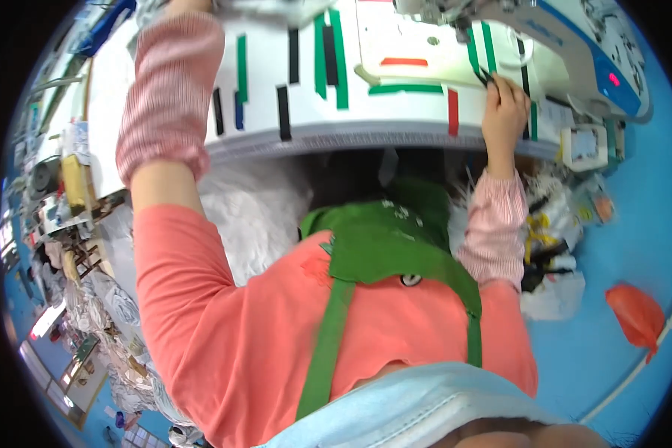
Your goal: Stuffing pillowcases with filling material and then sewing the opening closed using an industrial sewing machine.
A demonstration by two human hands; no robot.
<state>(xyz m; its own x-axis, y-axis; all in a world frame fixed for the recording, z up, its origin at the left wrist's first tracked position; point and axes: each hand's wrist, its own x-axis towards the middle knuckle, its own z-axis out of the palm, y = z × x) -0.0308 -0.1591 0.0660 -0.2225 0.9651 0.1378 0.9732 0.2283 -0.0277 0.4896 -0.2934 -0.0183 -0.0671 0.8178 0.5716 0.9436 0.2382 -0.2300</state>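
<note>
My right hand [506, 108] is closed on a small dark pointed tool [486, 76], its tips showing beyond my fingers; snips or tweezers, I cannot make out which. It rests on the white table beside the sewing machine's bed, near green tape strips [488, 46]. At the top edge, my left hand [190, 6] is mostly cut off by the picture's rim, its fingers hidden. Blurred grey-white fabric [269, 10] lies beside it. The white sewing machine [567, 56] with a blue panel stands at the right, its needle head above the pale bed plate [396, 41].
Black, green and red tape strips [283, 112] mark the white table [313, 123]. White fabric [250, 216] hangs below its edge. A small white box [584, 147] sits right of the table. Bags and scraps pile beneath, and a red bag [636, 313] lies on the blue floor.
</note>
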